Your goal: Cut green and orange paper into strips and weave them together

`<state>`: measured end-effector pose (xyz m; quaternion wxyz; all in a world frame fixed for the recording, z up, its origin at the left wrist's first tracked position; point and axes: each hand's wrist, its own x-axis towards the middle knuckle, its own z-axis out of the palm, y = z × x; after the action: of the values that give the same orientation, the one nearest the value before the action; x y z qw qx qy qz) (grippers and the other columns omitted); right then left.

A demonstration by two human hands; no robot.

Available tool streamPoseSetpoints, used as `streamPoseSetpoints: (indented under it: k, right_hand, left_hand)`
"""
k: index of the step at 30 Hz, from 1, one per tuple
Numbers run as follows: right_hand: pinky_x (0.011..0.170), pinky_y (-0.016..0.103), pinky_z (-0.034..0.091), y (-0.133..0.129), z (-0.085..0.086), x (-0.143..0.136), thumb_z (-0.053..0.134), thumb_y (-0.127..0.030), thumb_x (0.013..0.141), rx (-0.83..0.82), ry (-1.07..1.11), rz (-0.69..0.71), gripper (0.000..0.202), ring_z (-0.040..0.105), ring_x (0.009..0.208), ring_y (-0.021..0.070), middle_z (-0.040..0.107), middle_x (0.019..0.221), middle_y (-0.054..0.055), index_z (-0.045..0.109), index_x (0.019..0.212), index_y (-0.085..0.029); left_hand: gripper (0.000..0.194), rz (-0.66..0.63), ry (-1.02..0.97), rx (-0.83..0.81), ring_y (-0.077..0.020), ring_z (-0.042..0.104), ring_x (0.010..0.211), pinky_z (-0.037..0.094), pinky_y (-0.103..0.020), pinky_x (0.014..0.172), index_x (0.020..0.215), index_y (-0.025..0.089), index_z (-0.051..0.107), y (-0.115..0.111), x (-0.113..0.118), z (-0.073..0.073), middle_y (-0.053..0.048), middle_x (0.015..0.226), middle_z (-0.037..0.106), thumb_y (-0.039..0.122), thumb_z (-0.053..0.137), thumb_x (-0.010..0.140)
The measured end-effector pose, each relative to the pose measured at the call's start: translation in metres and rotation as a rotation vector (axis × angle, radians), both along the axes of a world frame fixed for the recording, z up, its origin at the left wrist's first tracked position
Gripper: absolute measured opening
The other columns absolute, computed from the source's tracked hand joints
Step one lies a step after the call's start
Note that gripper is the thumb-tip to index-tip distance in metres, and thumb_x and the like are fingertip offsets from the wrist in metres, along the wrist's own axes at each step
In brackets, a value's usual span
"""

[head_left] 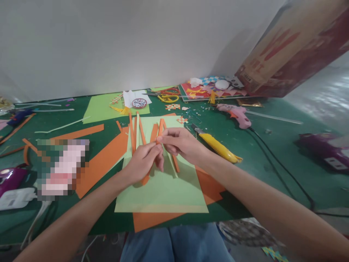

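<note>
My left hand (pixel 144 160) and my right hand (pixel 181 143) meet over a pale green sheet (pixel 163 196), both closed in a pinch. Between the fingertips is an orange paper strip (pixel 161 127), held by both hands. More orange strips (pixel 131 133) and pale green strips (pixel 137 127) lie on the sheet, some passing behind the fingers. Below the pale green sheet, larger orange paper (pixel 105 162) sticks out at the left, right and front. The hands partly hide where the strips cross.
Right of the hands lies a yellow cutter (pixel 218 145), then a pink glue gun (pixel 237 114) with a black cord. Yellow-handled scissors (pixel 168 97) and a round patterned piece (pixel 139 103) lie behind. A blurred-out object (pixel 64 167) is at left; a printed bag (pixel 294 51) stands back right.
</note>
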<state>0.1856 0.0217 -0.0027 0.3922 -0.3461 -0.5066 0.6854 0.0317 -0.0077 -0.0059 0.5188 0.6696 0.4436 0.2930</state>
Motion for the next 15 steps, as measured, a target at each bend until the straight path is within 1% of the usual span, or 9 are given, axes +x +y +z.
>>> streamPoseSetpoints:
  k: [5,8,15]
  right_hand:
    - [0.038,0.021,0.016,-0.0017,-0.0027,-0.0024,0.077,-0.039,0.062,-0.013,0.060,-0.035,0.035,0.027,0.036,0.0026,0.036,0.037,-0.010,0.051,0.056,-0.017]
    - [0.038,0.022,0.015,-0.0024,-0.0030,-0.0039,0.078,-0.036,0.061,-0.011,0.098,-0.077,0.036,0.024,0.035,0.0020,0.034,0.038,-0.011,0.048,0.054,-0.017]
    - [0.038,0.022,0.013,-0.0046,-0.0034,-0.0065,0.078,-0.034,0.061,-0.010,0.113,-0.122,0.036,0.025,0.035,0.0018,0.034,0.038,-0.011,0.047,0.054,-0.017]
  left_hand:
    - [0.030,-0.020,0.035,-0.020,-0.0118,0.056,0.055,0.045,-0.024,0.059,0.065,0.019,0.047,-0.0004,0.0012,0.0009,0.002,0.054,0.060,0.031,0.038,0.091]
    - [0.030,-0.024,0.039,-0.035,-0.0115,0.056,0.054,0.044,-0.024,0.058,0.064,0.020,0.044,-0.0006,0.0018,0.0000,0.002,0.053,0.060,0.031,0.038,0.091]
    - [0.028,-0.031,0.012,-0.051,-0.0114,0.054,0.053,0.043,-0.024,0.058,0.063,0.021,0.040,-0.0018,0.0026,0.0004,0.003,0.051,0.058,0.023,0.034,0.091]
